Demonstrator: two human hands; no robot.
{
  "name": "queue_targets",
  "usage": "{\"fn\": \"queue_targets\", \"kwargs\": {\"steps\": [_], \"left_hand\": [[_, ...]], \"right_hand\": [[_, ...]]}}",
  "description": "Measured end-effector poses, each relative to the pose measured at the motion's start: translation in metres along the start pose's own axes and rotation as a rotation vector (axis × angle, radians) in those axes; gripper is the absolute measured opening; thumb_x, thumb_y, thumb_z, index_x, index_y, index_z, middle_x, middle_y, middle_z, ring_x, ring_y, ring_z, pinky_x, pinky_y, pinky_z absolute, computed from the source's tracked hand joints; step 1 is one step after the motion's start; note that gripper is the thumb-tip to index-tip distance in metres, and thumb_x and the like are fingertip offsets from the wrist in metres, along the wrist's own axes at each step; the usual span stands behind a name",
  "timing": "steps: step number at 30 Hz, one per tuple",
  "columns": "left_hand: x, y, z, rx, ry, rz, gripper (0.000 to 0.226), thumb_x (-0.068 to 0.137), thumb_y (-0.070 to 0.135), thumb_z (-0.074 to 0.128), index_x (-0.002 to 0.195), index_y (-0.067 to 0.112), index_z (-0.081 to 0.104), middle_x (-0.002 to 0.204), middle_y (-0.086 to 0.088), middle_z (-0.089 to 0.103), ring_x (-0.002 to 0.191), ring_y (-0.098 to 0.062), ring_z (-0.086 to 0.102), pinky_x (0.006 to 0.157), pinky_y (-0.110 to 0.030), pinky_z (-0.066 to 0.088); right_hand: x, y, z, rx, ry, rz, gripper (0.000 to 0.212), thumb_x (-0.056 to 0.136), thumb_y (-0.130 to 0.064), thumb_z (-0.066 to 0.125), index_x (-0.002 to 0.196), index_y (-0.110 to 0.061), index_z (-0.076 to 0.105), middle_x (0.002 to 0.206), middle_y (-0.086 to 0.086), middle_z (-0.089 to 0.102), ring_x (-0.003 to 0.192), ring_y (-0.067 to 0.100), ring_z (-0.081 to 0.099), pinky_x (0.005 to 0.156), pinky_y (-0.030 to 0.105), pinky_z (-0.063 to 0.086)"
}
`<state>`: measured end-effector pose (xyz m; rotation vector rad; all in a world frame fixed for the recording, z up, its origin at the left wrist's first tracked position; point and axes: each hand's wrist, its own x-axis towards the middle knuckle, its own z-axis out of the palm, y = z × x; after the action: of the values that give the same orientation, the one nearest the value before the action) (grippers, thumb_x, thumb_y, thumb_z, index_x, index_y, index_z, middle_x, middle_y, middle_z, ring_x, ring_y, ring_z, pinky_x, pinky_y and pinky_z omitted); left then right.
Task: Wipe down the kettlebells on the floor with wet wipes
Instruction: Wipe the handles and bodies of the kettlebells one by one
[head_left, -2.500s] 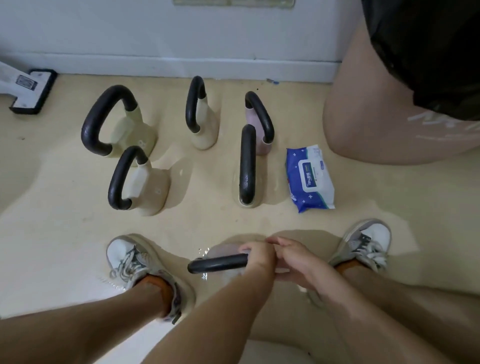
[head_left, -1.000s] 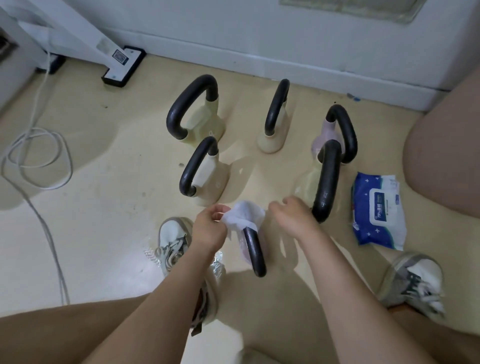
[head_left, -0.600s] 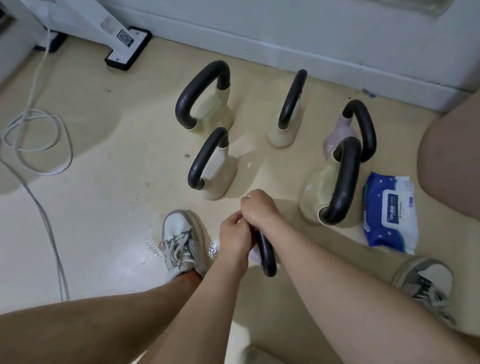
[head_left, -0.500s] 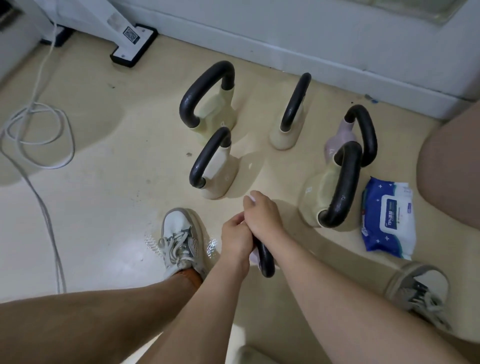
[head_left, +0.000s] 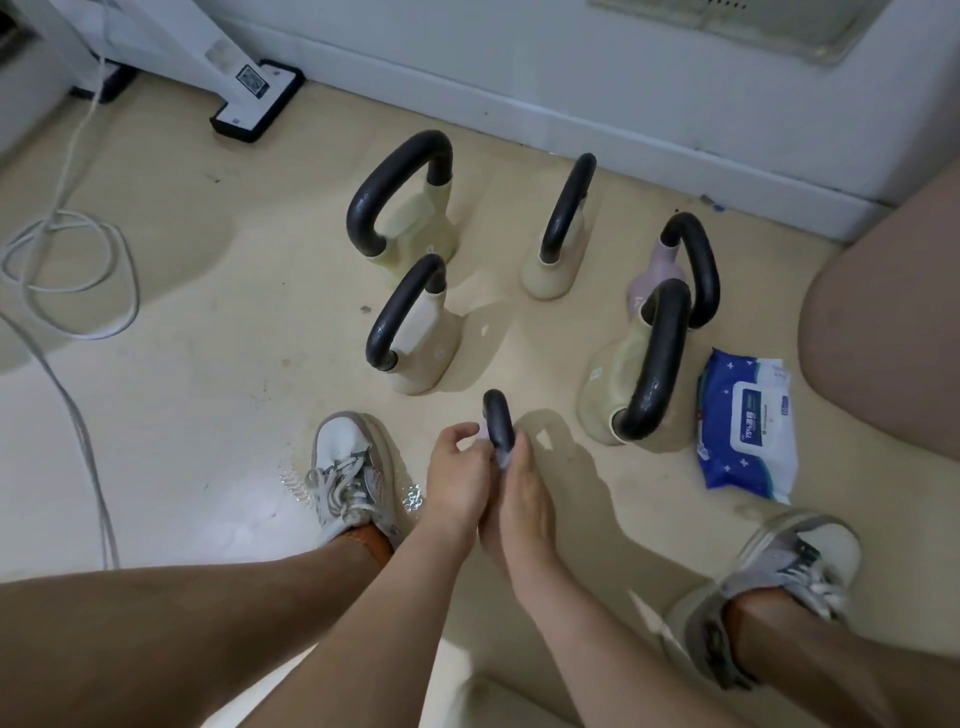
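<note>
A small pink kettlebell with a black handle (head_left: 497, 425) stands between my feet. My right hand (head_left: 522, 501) is closed around the near part of that handle, with a bit of white wet wipe (head_left: 503, 459) showing at its fingers. My left hand (head_left: 456, 475) holds the kettlebell's left side, fingers curled; the body is mostly hidden. Behind stand three cream kettlebells (head_left: 415, 228), (head_left: 423, 345), (head_left: 553, 265), a pink one (head_left: 653, 270) and a larger cream one (head_left: 610, 400). A blue wet-wipe pack (head_left: 748, 426) lies at the right.
My shoes (head_left: 347, 480) (head_left: 789, 558) flank the kettlebell. Another person's bare leg (head_left: 883, 338) is at the right, close to the pack. A white cable (head_left: 67, 270) loops on the floor at left. A white appliance foot (head_left: 257, 98) and the baseboard (head_left: 519, 124) are behind.
My right hand has slid down the black handle toward me, baring the handle's far end. My left hand has loosened and its fingers have spread a little.
</note>
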<state>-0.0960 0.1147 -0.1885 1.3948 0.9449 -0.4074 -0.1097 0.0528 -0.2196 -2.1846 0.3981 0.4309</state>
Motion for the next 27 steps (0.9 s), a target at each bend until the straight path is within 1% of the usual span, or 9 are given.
{"fn": "queue_targets", "kwargs": {"steps": [5, 7, 9, 12, 15, 19, 23, 25, 27], "left_hand": [[0.027, 0.019, 0.014, -0.161, 0.009, 0.054, 0.023, 0.095, 0.024, 0.046, 0.115, 0.017, 0.056, 0.106, -0.002, 0.068, 0.095, -0.013, 0.064, 0.075, -0.027, 0.049], [0.026, 0.019, 0.02, -0.174, -0.035, 0.071, 0.033, 0.096, 0.032, 0.044, 0.125, 0.019, 0.051, 0.117, -0.001, 0.063, 0.103, -0.012, 0.06, 0.082, -0.027, 0.046], [0.033, 0.021, 0.025, -0.137, -0.051, 0.092, 0.045, 0.092, 0.041, 0.044, 0.128, 0.015, 0.051, 0.124, -0.007, 0.06, 0.103, -0.016, 0.058, 0.083, -0.029, 0.045], [0.043, 0.022, 0.025, -0.098, -0.022, 0.077, 0.046, 0.093, 0.048, 0.042, 0.117, 0.014, 0.061, 0.112, -0.012, 0.064, 0.097, -0.019, 0.065, 0.074, -0.028, 0.051], [0.049, 0.013, 0.023, -0.161, 0.018, 0.009, 0.043, 0.099, 0.043, 0.039, 0.107, 0.011, 0.067, 0.095, -0.011, 0.072, 0.087, -0.021, 0.07, 0.08, -0.034, 0.056], [0.055, 0.004, 0.022, -0.182, 0.037, 0.031, 0.039, 0.099, 0.035, 0.043, 0.13, 0.016, 0.057, 0.121, -0.006, 0.066, 0.109, -0.016, 0.064, 0.101, -0.039, 0.048], [0.056, 0.007, 0.021, -0.097, 0.043, 0.097, 0.044, 0.1, 0.029, 0.04, 0.142, 0.017, 0.045, 0.14, -0.004, 0.053, 0.124, -0.015, 0.054, 0.11, -0.037, 0.039], [0.052, 0.01, 0.023, -0.029, 0.024, 0.134, 0.045, 0.102, 0.027, 0.035, 0.146, 0.014, 0.038, 0.145, -0.006, 0.048, 0.13, -0.017, 0.048, 0.112, -0.036, 0.036], [0.044, 0.011, 0.021, 0.069, 0.003, 0.175, 0.046, 0.103, 0.026, 0.033, 0.147, 0.012, 0.034, 0.147, -0.007, 0.044, 0.133, -0.018, 0.045, 0.113, -0.036, 0.034]], "right_hand": [[0.067, -0.029, 0.005, -0.075, -0.159, -0.088, 0.039, 0.101, -0.017, 0.033, 0.137, -0.004, 0.038, 0.14, 0.012, 0.045, 0.13, 0.024, 0.045, 0.105, 0.029, 0.038], [0.07, -0.033, -0.007, 0.134, -0.292, -0.029, 0.022, 0.103, -0.02, 0.032, 0.101, -0.022, 0.054, 0.107, -0.003, 0.057, 0.1, 0.012, 0.057, 0.086, 0.018, 0.046], [0.083, -0.038, -0.01, 0.26, -0.361, 0.092, 0.029, 0.103, -0.017, 0.034, 0.08, -0.03, 0.046, 0.085, -0.01, 0.051, 0.081, 0.01, 0.053, 0.077, 0.019, 0.046], [0.102, -0.04, -0.007, 0.36, -0.438, 0.257, 0.027, 0.097, -0.012, 0.044, 0.072, -0.02, 0.05, 0.075, -0.001, 0.053, 0.073, 0.019, 0.053, 0.079, 0.035, 0.047], [0.116, -0.032, -0.003, 0.466, -0.443, 0.442, 0.015, 0.082, -0.011, 0.058, 0.067, -0.009, 0.059, 0.064, 0.007, 0.059, 0.064, 0.024, 0.057, 0.064, 0.03, 0.047], [0.127, -0.015, 0.006, 0.562, -0.399, 0.519, 0.02, 0.09, -0.009, 0.051, 0.07, -0.011, 0.054, 0.073, 0.006, 0.057, 0.066, 0.02, 0.054, 0.065, 0.028, 0.046], [0.114, -0.011, 0.005, 0.605, -0.379, 0.509, 0.034, 0.095, -0.017, 0.046, 0.062, -0.014, 0.048, 0.052, -0.001, 0.054, 0.061, 0.018, 0.05, 0.058, 0.025, 0.043], [0.1, -0.015, 0.007, 0.632, -0.415, 0.433, 0.031, 0.1, -0.028, 0.041, 0.078, -0.014, 0.057, 0.072, -0.002, 0.065, 0.073, 0.013, 0.058, 0.067, 0.023, 0.048], [0.084, -0.014, 0.008, 0.699, -0.361, 0.312, 0.035, 0.101, -0.036, 0.04, 0.116, -0.011, 0.06, 0.117, 0.002, 0.063, 0.108, 0.013, 0.059, 0.097, 0.03, 0.045]]}}
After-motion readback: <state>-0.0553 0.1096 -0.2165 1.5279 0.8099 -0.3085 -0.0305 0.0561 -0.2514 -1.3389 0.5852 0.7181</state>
